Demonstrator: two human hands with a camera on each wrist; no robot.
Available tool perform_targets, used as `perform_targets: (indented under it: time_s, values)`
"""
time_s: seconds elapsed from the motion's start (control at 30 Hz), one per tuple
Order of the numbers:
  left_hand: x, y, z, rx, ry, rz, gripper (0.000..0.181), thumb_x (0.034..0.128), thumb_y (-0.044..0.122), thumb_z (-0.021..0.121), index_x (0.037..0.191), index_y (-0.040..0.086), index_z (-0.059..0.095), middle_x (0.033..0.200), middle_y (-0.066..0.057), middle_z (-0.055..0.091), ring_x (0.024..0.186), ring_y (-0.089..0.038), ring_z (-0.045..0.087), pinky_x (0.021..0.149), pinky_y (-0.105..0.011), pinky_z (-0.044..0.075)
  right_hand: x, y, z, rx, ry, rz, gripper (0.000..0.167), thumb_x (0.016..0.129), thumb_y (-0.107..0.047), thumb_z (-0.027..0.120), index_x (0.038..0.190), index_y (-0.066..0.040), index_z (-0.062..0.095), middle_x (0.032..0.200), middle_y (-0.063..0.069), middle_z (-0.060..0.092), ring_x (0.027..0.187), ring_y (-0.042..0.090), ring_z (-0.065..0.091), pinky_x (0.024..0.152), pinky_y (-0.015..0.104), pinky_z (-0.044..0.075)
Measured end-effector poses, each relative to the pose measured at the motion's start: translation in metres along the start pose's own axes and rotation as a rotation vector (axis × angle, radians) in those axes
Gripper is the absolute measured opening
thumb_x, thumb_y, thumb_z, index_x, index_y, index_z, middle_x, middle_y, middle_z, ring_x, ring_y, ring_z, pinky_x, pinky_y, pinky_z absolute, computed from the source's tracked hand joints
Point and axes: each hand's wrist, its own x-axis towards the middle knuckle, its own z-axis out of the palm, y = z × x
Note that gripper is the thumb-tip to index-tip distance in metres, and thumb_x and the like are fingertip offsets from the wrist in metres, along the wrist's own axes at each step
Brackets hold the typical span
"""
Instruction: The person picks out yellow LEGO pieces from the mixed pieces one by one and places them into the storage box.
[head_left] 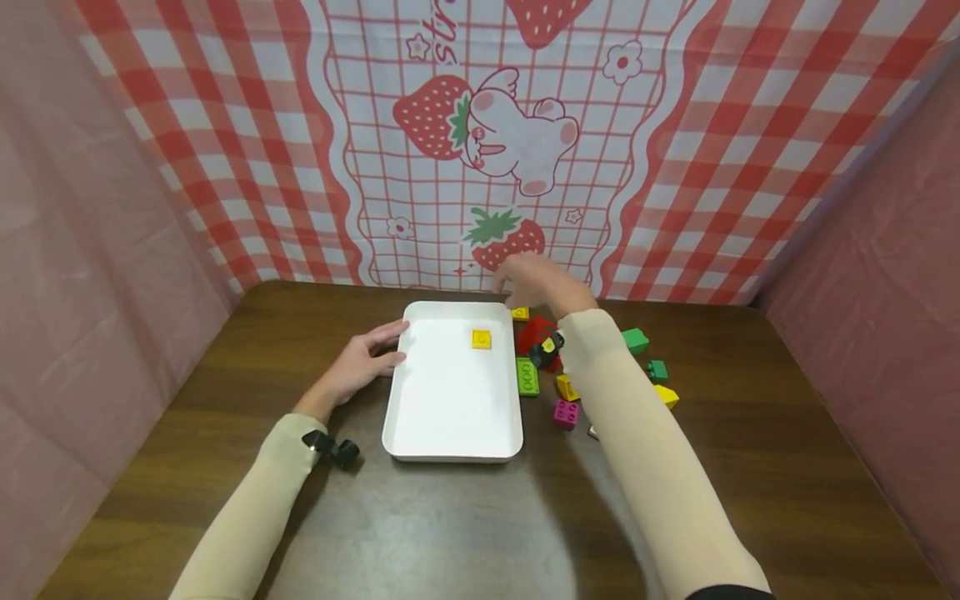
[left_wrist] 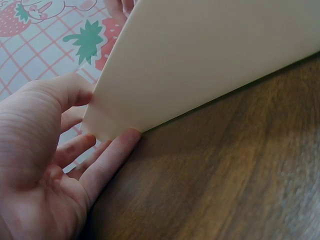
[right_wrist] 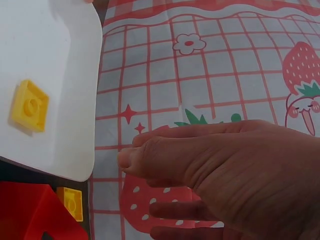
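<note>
A white rectangular tray [head_left: 457, 408] lies on the wooden table, with a small yellow toy brick [head_left: 482, 339] in its far right part. The brick's hollow underside faces up in the right wrist view. My left hand [head_left: 362, 364] is at the tray's left side, fingertips and thumb touching its wall and rim. Beyond the tray's far right corner, my right hand [head_left: 534, 282] hovers in the air. Its fingers are loosely bent, and nothing shows between them. Just below that hand, a second yellow brick [right_wrist: 72, 202] lies outside the tray.
Right of the tray lie a red block [head_left: 534, 335], a light green plate [head_left: 528, 377], a magenta brick [head_left: 566, 414] and green bricks [head_left: 635, 339]. My right forearm partly covers this group. A checked strawberry cloth [head_left: 480, 192] hangs behind the table.
</note>
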Motion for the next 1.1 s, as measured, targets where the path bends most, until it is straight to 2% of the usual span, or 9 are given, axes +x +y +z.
perform_targets:
  time_s: [0.1,0.27,0.43,0.63,0.77,0.87,1.1]
  values:
    - [0.0,0.0,0.0,0.003,0.0,0.005,0.065,0.1105,0.002,0.068,0.171,0.002,0.044,0.187,-0.019,0.031,0.164,-0.048,0.043,0.095,-0.02,0.067,0.003,0.003,-0.001,-0.003,0.053,-0.004,0.032,0.102,-0.009,0.083,0.134,-0.013,0.082,0.146,0.011,0.077,0.125,0.032,0.067,0.118,0.051,0.062]
    - [0.001,0.0,0.0,0.014,-0.001,0.008,0.064,0.1106,0.003,0.068,0.171,0.002,0.045,0.187,-0.019,0.031,0.165,-0.048,0.043,0.097,-0.023,0.068,0.008,0.01,0.004,-0.002,0.205,-0.007,0.034,0.101,-0.01,0.085,0.135,-0.012,0.082,0.143,0.009,0.079,0.127,0.03,0.071,0.121,0.049,0.061]
    - [0.0,0.0,-0.001,0.013,0.0,0.007,0.064,0.1107,0.003,0.068,0.171,0.002,0.045,0.187,-0.019,0.03,0.165,-0.048,0.043,0.097,-0.023,0.068,0.012,0.013,0.008,0.023,0.25,0.004,0.041,0.099,-0.008,0.087,0.138,-0.011,0.08,0.147,0.01,0.078,0.133,0.031,0.07,0.124,0.051,0.059]
    - [-0.001,-0.001,-0.001,0.009,-0.001,0.008,0.065,0.1108,0.003,0.068,0.171,0.001,0.044,0.187,-0.02,0.029,0.165,-0.048,0.043,0.095,-0.021,0.067,0.016,0.019,0.015,0.063,0.261,0.026,0.039,0.1,-0.007,0.086,0.139,-0.009,0.08,0.146,0.011,0.078,0.132,0.032,0.07,0.123,0.051,0.059]
    - [-0.001,-0.001,-0.001,0.002,-0.001,0.01,0.065,0.1107,0.002,0.068,0.171,0.002,0.044,0.187,-0.02,0.029,0.165,-0.048,0.042,0.095,-0.021,0.067,0.02,0.023,0.021,0.126,0.249,0.057,0.038,0.101,-0.004,0.082,0.139,-0.008,0.079,0.146,0.012,0.077,0.129,0.034,0.07,0.121,0.052,0.061]
    - [-0.001,-0.001,-0.001,0.002,-0.003,0.012,0.065,0.1108,0.002,0.068,0.171,0.002,0.044,0.187,-0.02,0.029,0.165,-0.049,0.042,0.096,-0.022,0.067,0.02,0.027,0.026,0.153,0.224,0.072,0.035,0.102,-0.004,0.081,0.138,-0.007,0.079,0.144,0.013,0.077,0.124,0.034,0.07,0.117,0.051,0.063]
    - [0.0,-0.002,-0.001,0.005,-0.003,0.007,0.065,0.111,0.004,0.068,0.171,0.003,0.044,0.187,-0.018,0.03,0.165,-0.048,0.043,0.097,-0.023,0.068,0.02,0.033,0.035,0.125,0.137,0.068,0.032,0.103,-0.003,0.078,0.136,-0.004,0.08,0.141,0.016,0.079,0.115,0.034,0.07,0.111,0.05,0.065]
